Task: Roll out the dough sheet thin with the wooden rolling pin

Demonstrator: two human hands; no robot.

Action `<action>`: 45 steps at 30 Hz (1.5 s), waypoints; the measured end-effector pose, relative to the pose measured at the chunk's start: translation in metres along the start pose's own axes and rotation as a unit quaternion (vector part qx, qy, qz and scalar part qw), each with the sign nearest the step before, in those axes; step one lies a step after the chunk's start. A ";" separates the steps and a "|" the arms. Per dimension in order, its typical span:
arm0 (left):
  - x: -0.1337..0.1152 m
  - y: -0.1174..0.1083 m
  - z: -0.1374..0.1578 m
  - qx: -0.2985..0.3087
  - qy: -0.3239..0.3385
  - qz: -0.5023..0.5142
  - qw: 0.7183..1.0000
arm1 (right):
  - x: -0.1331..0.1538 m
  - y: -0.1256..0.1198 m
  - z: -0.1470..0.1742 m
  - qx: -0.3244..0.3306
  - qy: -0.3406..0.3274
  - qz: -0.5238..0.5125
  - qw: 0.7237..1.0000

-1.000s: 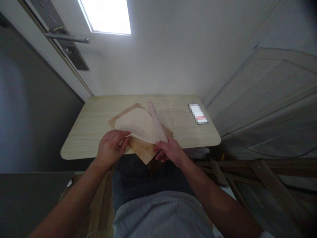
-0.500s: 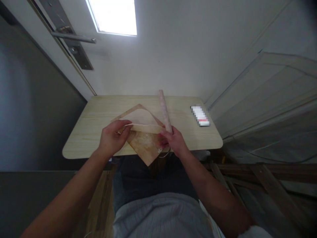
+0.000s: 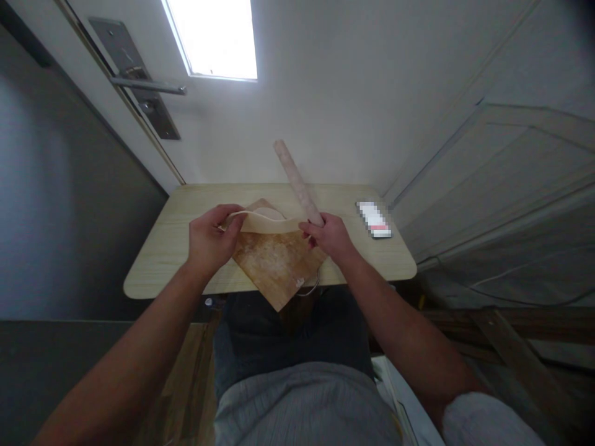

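Note:
A thin pale sheet of dough [image 3: 274,225] is stretched between my two hands, its near edge raised above a brown board [image 3: 274,263]. The board is dusted with white flour and lies turned so that one corner juts past the table's front edge. With thumb and fingers pinched, my left hand [image 3: 214,232] grips the left end of the dough. My right hand [image 3: 329,237] is closed around the lower end of a floury rolling pin [image 3: 297,179], and its fingertips are at the dough's right end. The pin tilts up and to the left.
A light wooden table [image 3: 158,248] stands against a white door with a metal handle [image 3: 149,85]. On the right side of the table lies a phone [image 3: 374,220]. A thin cord [image 3: 310,290] hangs by the board's right edge.
Both hands have risen, lifting the dough's near edge and baring more of the board. The rolling pin has swung from nearly upright to leaning left.

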State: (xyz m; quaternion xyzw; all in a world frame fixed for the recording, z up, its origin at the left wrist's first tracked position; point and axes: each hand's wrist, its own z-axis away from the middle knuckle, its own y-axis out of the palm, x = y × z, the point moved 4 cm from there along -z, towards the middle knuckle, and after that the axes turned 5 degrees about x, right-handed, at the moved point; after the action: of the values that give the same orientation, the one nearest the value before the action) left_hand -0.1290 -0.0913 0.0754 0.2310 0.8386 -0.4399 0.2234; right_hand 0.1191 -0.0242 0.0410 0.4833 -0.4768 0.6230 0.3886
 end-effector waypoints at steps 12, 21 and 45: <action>-0.061 -0.037 -0.016 -0.060 -0.009 0.111 0.992 | 0.075 -0.043 0.009 -0.027 -0.119 -0.050 0.991; -0.054 -0.014 0.004 0.003 -0.132 0.207 0.969 | 0.082 -0.050 -0.007 -0.040 -0.125 0.033 0.991; 0.088 0.034 0.027 0.026 -0.277 0.034 0.960 | -0.003 0.104 -0.153 0.040 -0.063 0.322 0.944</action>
State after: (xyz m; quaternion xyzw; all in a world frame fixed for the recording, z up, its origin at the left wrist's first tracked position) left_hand -0.1743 -0.0802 -0.0104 0.1348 0.7237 -0.5004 0.4556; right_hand -0.0137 0.0991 0.0034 0.3574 -0.6050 0.7018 0.1172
